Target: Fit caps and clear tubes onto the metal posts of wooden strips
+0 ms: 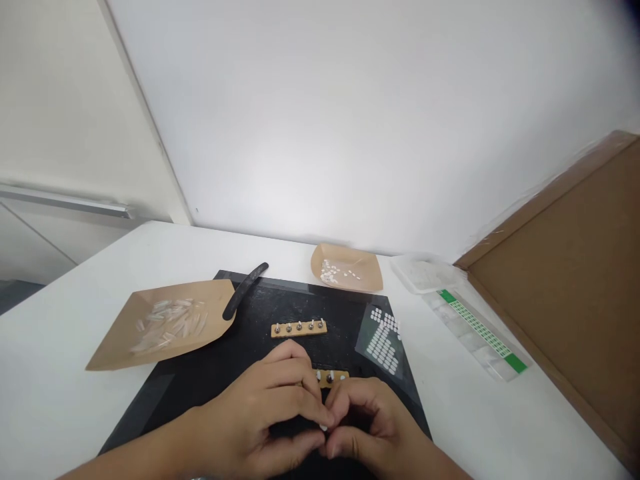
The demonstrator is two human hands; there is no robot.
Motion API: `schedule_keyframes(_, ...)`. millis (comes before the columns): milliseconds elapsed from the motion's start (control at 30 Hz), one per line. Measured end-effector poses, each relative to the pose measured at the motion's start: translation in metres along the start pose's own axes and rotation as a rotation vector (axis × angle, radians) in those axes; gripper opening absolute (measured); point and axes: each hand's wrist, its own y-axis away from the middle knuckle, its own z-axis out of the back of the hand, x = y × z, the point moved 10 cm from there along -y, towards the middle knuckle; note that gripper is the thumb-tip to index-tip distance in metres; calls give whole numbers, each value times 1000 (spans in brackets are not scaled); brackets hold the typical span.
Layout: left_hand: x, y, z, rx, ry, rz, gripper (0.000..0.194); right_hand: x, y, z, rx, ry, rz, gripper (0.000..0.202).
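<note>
Near the front of the black mat, my left hand (280, 407) and my right hand (373, 423) meet with fingertips pinched together. Between them a tiny white piece (324, 427) shows, perhaps a nail tip; most of it is hidden by the fingers. Just beyond my fingers lies a tan strip (338, 376) with small pegs and white bits on it, partly covered by my left hand. Farther back, a second tan strip (299, 329) carries a row of metal studs with white tips.
A cardboard tray (115, 333) of clear nail tips stands left, a black curved nail file (245, 291) on its edge. Behind is a smaller tray (370, 272) with white pieces. Rightward lie a sheet of white tabs (383, 340), a plastic container (427, 273) and a green-labelled clear box (480, 333).
</note>
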Motion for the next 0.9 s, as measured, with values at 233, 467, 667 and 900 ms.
schedule_keyframes(233, 4, -3, 4, -31, 34, 75, 21, 4, 1, 0, 8, 26, 21, 26)
schedule_keyframes(467, 10, -3, 3, -22, 52, 109, 14, 9, 1, -2, 12, 21, 54, 28)
schedule_keyframes(667, 7, 0, -2, 58, 1, 132, 17, 8, -1, -4, 19, 27, 75, 27)
schedule_keyframes(900, 8, 3, -4, 91, -15, 155, 19, 11, -1, -8, 54, 76, 113, 28)
